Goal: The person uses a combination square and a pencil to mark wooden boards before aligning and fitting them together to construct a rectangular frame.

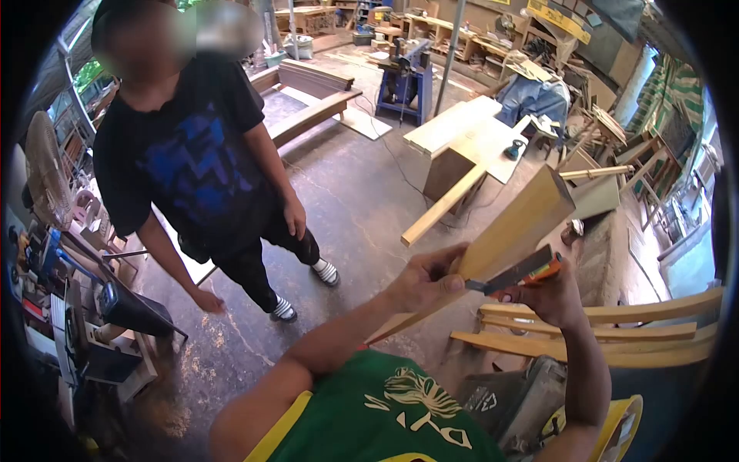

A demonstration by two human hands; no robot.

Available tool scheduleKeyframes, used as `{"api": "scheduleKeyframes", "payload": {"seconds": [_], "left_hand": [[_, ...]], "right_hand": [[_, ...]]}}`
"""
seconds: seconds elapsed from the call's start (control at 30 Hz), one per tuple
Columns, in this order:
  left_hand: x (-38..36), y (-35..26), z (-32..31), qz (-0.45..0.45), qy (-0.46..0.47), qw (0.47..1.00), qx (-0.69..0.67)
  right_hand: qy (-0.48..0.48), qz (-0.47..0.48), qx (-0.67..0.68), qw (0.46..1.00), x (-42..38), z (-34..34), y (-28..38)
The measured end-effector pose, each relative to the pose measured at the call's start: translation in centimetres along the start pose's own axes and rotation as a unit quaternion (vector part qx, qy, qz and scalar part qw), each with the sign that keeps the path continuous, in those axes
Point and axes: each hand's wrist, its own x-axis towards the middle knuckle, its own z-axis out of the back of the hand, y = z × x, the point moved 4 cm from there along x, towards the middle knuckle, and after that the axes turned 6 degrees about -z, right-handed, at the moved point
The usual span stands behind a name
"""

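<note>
My left hand (427, 281) is closed around a long wooden board (516, 219), which slants from near my chest up to the right. Its thumb lies close to the near end of a dark, flat strip. That strip runs across the board to an orange-and-black tool, seemingly a tape measure (543, 269). Wrapped round the orange body, my right hand (550, 296) holds it against the board's right side. Parts of the fingers on both hands are hidden behind the wood and the tool.
A person in a dark shirt (192, 154) stands at left. Ahead is a low worktable with boards (469, 138). Curved wooden pieces (616, 335) lie at right, above a dark case (512, 396). A pedestal fan (46, 162) and a blue machine stand (404, 88) stand farther off.
</note>
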Motion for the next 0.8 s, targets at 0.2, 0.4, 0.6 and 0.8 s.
{"api": "scheduleKeyframes", "payload": {"seconds": [0.2,0.4,0.6,0.8], "left_hand": [[0.7,-1.0,1.0,-0.011,0.007,0.998,0.061],[0.2,-0.8,1.4,0.006,-0.024,0.997,0.075],[0.6,-0.9,2.2,0.02,0.017,0.999,0.032],[0.1,-2.5,1.8,0.054,-0.006,0.998,0.028]], "right_hand": [[0.0,0.021,0.115,0.993,0.2,-0.6,2.2],[0.052,0.036,0.063,0.996,1.3,0.0,2.7],[0.083,0.037,-0.007,0.996,2.0,0.0,4.9],[0.079,0.026,0.009,0.996,2.3,-0.5,4.9]]}}
